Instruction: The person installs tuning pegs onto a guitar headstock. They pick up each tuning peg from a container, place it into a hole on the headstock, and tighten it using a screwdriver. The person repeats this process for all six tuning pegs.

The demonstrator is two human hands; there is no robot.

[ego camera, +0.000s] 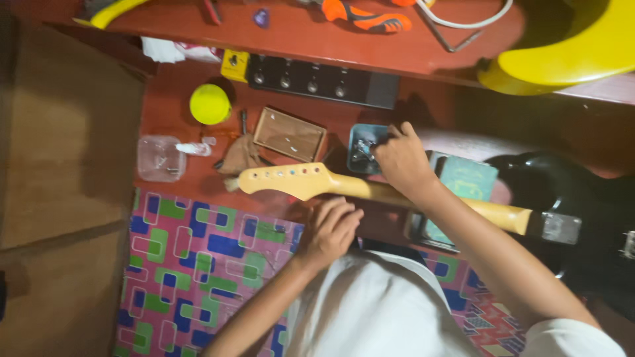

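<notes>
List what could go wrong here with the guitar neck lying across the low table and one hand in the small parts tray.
The guitar neck juts past the table edge; the left hand only rests near it, so a bump might tip it.

The right hand digs in the small blue tray; its forearm crosses the neck and could knock it, or spill small parts.

The yellow guitar body overhangs the upper shelf and may slide down.

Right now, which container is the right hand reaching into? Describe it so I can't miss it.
Find the pale guitar neck lying across the red floor. Just beyond its headstock end sits a small blue-grey tray, where the right hand reaches. Unlike the brown box beside it, it holds dark metal parts.
</notes>
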